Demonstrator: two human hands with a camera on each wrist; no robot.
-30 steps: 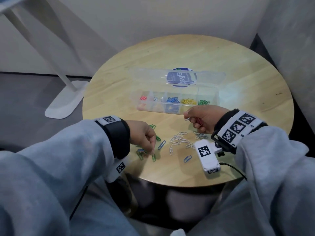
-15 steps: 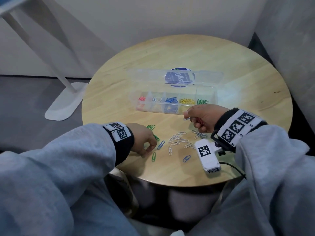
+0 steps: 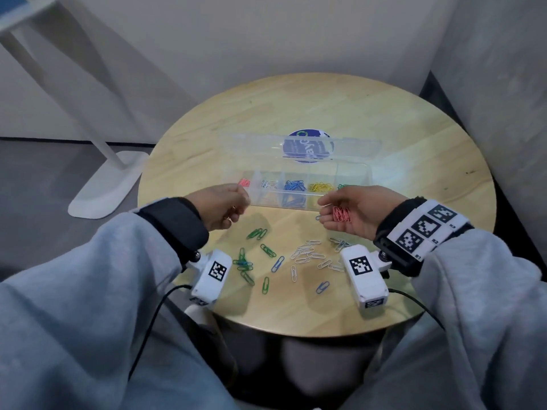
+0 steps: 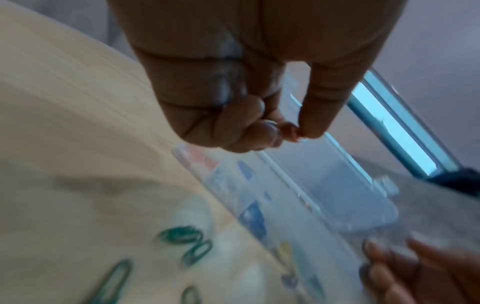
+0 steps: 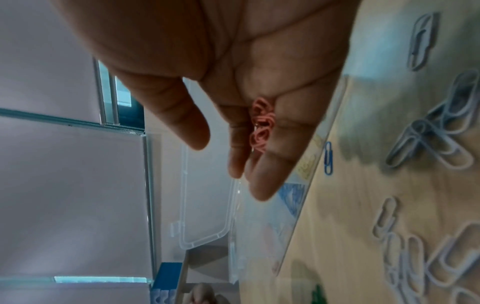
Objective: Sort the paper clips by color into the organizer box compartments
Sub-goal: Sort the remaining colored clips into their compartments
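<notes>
The clear organizer box (image 3: 352,170) lies open mid-table; its compartments hold pink, white, blue (image 3: 294,186), yellow (image 3: 321,186) and green clips. My left hand (image 3: 242,199) hovers at the box's left end, fingers curled, and pinches a pink clip (image 4: 293,131) between thumb and finger above the pink compartment (image 4: 202,159). My right hand (image 3: 325,210) is palm up in front of the box's right half, fingers nearly straight. Several pink clips (image 3: 342,214) rest on its fingers (image 5: 259,125). Loose green clips (image 3: 256,233), white clips (image 3: 307,253) and blue clips (image 3: 277,263) lie near the front.
The round wooden table (image 3: 414,137) has a blue sticker (image 3: 307,134) behind the box's open lid (image 3: 251,146). A white stand base (image 3: 109,184) sits on the floor to the left. Grey walls close in behind and on the right.
My left hand left the green clips on the table and rose to the box's left end. My right hand turned palm up and opened, showing the pink clips.
</notes>
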